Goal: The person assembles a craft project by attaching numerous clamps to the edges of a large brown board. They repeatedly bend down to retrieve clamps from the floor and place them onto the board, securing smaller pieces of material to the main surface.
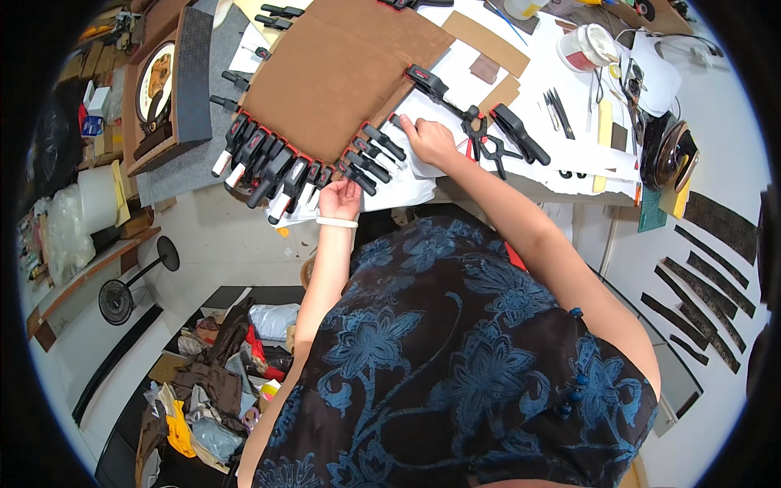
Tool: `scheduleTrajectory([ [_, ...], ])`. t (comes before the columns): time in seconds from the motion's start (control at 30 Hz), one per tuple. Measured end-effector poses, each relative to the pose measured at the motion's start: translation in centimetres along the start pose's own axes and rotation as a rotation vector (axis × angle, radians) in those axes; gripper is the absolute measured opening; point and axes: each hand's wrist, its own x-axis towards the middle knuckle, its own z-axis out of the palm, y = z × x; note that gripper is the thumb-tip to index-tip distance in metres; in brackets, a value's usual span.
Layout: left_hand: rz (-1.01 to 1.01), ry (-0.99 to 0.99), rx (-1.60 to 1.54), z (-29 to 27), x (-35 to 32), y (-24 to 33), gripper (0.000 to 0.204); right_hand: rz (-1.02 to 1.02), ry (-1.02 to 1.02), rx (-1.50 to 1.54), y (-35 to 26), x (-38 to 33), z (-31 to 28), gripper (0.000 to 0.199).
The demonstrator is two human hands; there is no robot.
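Observation:
A brown, padded-looking rectangular panel lies at a slant on the table. Black spring clamps with red jaw edges stand in a tight row along its near left edge, and several more clamps grip the near right edge. My left hand, palm up, is closed at the panel's near corner; its fingertips are hidden beneath the clamps. To the right of that corner, my right hand pinches the dark end of a spring clamp at the panel's right edge. Most of that clamp is hidden.
Loose black clamps lie right of the panel, past my right hand. Beyond them are scissors, a white tub and cardboard strips. An open box stands at the left. A scrap pile lies low on the left.

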Motion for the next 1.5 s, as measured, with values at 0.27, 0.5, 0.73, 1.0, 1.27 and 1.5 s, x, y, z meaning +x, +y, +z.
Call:
scheduleTrajectory([
  [0.27,-0.083,0.117,-0.038,0.5,-0.6,0.9,0.020,-0.057,0.006,0.041,-2.0,1.3,3.0,0.077],
  [0.5,-0.077,0.130,0.008,1.2,-1.7,0.7,0.027,0.004,0.020,0.081,-2.4,1.7,3.6,0.079],
  [0.73,-0.170,0.138,-0.001,1.5,-0.9,1.7,0.020,-0.098,0.428,0.031,-1.9,-0.1,2.8,0.061],
  [1.0,-0.150,0.160,0.000,1.9,-1.6,1.9,0.023,0.100,0.476,-0.294,7.7,-7.5,-6.2,0.043],
  [1.27,-0.168,0.155,0.011,1.5,-1.1,2.3,0.022,0.438,0.300,-0.442,4.7,-5.1,-4.0,0.089],
  [1.5,-0.173,0.163,-0.005,1.7,-0.6,2.5,0.023,0.453,0.296,-0.324,5.9,-4.3,-4.4,0.068],
])
